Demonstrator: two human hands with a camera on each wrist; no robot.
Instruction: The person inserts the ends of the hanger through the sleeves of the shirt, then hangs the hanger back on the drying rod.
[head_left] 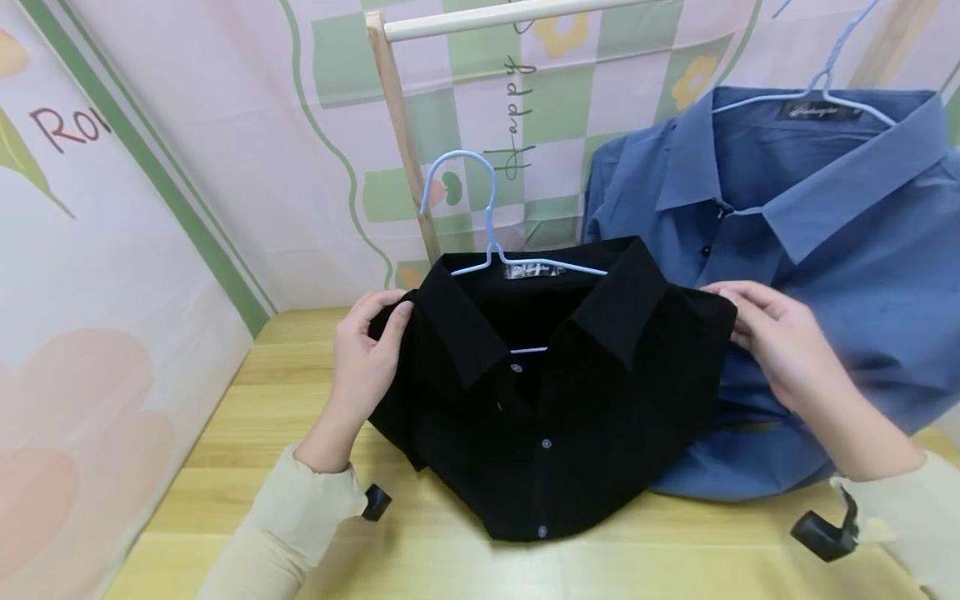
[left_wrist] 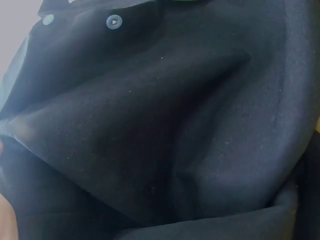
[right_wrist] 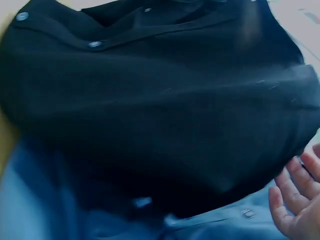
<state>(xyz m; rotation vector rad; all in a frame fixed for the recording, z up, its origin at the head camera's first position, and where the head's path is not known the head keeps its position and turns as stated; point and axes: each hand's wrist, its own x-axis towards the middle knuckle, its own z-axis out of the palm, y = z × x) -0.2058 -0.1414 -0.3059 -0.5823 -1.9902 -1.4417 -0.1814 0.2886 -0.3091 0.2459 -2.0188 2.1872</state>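
A black button-up shirt [head_left: 637,417] hangs on a light blue hanger [head_left: 491,217], its collar spread and the hook standing up out of the neck. My left hand [head_left: 362,354] pinches the shirt's shoulder on the left, thumb in front. At the opposite shoulder my right hand [head_left: 787,342] grips the edge of the cloth between thumb and fingers. Buttons run down the front, and the shirt's lower part falls in folds over the table. In the right wrist view the fingers [right_wrist: 295,187] of my right hand lie at the shirt's edge.
A blue shirt [head_left: 840,208] on another light blue hanger [head_left: 828,71] hangs behind and to the right, partly covered by the black one. Behind stands a rack with a pale crossbar [head_left: 480,18] and wooden post [head_left: 401,117]. Below is a wooden table [head_left: 217,467]; patterned curtains surround it.
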